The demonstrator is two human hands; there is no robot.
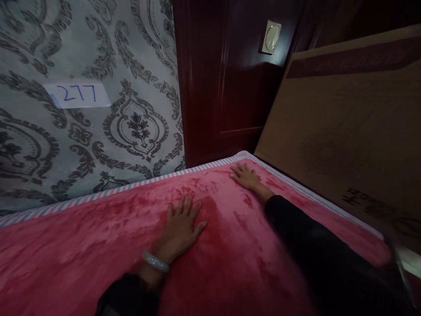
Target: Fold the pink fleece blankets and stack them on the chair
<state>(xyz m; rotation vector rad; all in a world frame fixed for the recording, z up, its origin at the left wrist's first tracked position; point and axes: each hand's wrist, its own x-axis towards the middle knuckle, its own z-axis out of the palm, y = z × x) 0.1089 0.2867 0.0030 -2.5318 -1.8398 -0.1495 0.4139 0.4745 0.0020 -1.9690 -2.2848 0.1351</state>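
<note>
A pink plush blanket (230, 245) with a striped border (131, 186) is spread over a flat surface. My left hand (179, 228) rests palm down on it near the middle, fingers spread, with a light bracelet (155, 262) on the wrist. Farther off, close to the blanket's back corner, my right hand (246, 176) also lies flat with its fingers apart. Neither hand holds anything. Darker red patches show in the pile around both hands.
Patterned wallpaper (138, 123) with a paper label (79, 94) reading 277 rises behind the left side. A dark red wooden panel (220, 87) carries a white round-faced fixture (271, 37). A large cardboard box (345, 123) leans along the right edge.
</note>
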